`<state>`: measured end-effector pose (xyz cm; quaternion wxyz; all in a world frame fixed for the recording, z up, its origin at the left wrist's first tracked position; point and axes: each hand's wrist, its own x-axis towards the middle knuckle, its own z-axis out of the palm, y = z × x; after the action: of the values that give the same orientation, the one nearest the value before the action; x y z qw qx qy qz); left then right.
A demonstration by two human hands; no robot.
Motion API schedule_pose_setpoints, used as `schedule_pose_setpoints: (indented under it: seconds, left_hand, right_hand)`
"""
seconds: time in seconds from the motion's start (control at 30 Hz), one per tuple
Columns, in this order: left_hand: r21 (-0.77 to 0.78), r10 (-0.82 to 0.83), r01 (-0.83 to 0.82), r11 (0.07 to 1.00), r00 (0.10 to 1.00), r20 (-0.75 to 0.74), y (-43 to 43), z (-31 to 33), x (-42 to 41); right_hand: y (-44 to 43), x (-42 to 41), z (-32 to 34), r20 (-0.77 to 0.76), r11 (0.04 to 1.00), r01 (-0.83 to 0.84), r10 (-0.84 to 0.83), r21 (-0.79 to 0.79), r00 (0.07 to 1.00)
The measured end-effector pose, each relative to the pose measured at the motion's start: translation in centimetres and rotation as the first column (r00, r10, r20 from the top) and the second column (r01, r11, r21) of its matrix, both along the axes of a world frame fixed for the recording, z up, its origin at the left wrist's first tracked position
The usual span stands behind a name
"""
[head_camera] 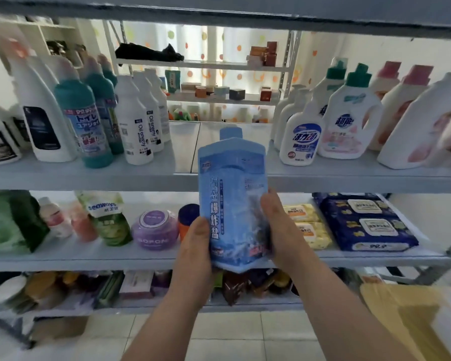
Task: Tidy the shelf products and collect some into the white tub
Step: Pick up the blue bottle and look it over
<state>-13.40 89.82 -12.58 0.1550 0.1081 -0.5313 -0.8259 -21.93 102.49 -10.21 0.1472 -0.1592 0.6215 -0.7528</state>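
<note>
Two hands (195, 246) (276, 230) around blue bottle (229, 178)

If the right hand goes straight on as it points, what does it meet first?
Probably the front edge of the shelf board above the right hand, which grips the blue bottle; depth is unclear.

Bright backlight behind shelves, glare, blurred edges, wide-angle bowing
</note>
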Motion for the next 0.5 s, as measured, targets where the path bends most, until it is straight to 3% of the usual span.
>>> schedule_pose_setpoints:
  seconds: [0.07, 0.23, 0.37, 0.5]
  left_hand:
    - [0.163, -0.057, 0.049, 0.985, 0.997, 0.047, 0.2, 0.1, 0.2]
    - [0.059, -0.104, 0.095, 0.994, 0.977, 0.184, 0.3, 0.1, -0.3]
    - [0.03, -0.161, 0.159, 0.987, 0.982, 0.094, 0.7, 0.7, -0.6]
    - [-0.088, -0.184, 0.192, 0.977, 0.979, 0.088, 0.6, -0.3, -0.9]
  right_hand:
    - [0.1, -0.1, -0.5, 0.114, 0.997, -0.013, 0.022, -0.079, 0.993]
    - [0.3, 0.1, 0.3, 0.27, 0.983, -0.038, 0.086, -0.179, 0.959]
    - [1.1, -0.8, 0.6, 0.129, 0.987, -0.066, 0.085, -0.15, 0.988]
    - [2.3, -0.9, 0.6, -0.113, 0.997, -0.078, 0.081, 0.03, 0.99]
